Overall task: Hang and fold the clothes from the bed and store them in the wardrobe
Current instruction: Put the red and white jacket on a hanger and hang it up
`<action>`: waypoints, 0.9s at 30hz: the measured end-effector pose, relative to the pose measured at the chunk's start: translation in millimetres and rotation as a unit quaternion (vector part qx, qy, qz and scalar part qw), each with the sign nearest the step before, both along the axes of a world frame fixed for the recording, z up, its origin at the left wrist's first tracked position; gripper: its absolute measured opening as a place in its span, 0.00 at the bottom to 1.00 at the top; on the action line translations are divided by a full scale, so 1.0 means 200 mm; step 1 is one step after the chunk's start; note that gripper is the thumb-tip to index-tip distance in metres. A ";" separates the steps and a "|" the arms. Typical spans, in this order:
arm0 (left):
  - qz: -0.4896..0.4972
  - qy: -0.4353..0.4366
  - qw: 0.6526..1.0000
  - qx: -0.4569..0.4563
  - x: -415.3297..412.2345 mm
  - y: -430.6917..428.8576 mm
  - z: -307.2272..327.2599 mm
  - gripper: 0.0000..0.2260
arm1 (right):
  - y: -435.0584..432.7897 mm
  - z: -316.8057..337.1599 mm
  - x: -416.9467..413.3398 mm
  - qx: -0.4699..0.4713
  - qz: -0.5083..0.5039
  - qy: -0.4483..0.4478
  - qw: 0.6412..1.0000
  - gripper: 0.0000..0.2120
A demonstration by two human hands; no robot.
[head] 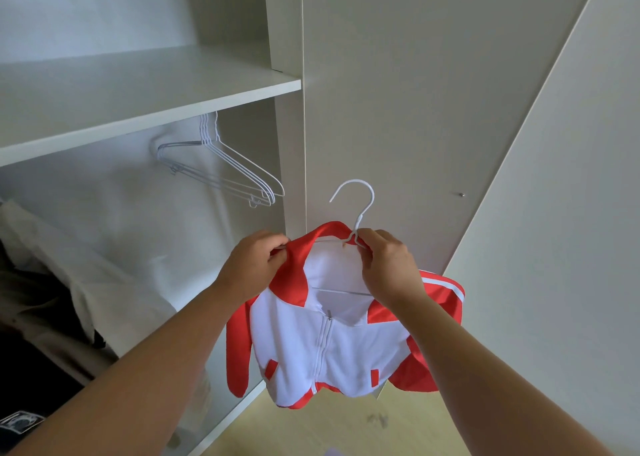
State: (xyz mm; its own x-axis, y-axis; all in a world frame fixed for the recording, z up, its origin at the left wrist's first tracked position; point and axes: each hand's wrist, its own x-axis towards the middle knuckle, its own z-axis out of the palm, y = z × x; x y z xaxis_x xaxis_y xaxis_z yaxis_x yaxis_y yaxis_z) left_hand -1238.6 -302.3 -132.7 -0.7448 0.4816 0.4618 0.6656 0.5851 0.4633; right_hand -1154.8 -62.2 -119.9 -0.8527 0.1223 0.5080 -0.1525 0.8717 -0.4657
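jacket (346, 351), red and white, where is it?
– up in the air in front of the open wardrobe (294, 144), on a white wire hanger (357, 225), zip closed, sleeves dangling
– and the hands?
– left hand (256, 265) has its fingers curled, pinching the red collar by the hanger's arm; right hand (388, 265) pinches the wire just below the hook
– further in?
– a bunch of bare hangers (239, 170) hangs under the shelf (138, 85), well apart from the jacket
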 end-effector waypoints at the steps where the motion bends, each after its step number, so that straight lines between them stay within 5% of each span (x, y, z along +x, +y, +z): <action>1: 0.001 -0.002 1.000 0.000 0.00 0.00 0.01 0.04 | 0.01 0.00 0.00 0.002 0.001 -0.001 1.000 0.07; 12: -0.035 -0.030 0.999 -0.028 0.06 0.13 0.07 0.07 | 0.07 0.02 -0.01 -0.007 0.015 0.007 1.000 0.04; 19: 0.034 -0.023 0.999 0.011 0.08 0.10 0.04 0.07 | 0.19 0.04 0.00 0.030 -0.015 -0.077 0.996 0.18; 27: 0.040 -0.058 0.997 -0.024 0.15 0.18 0.07 0.08 | 0.26 0.01 0.03 0.002 0.027 -0.106 0.994 0.12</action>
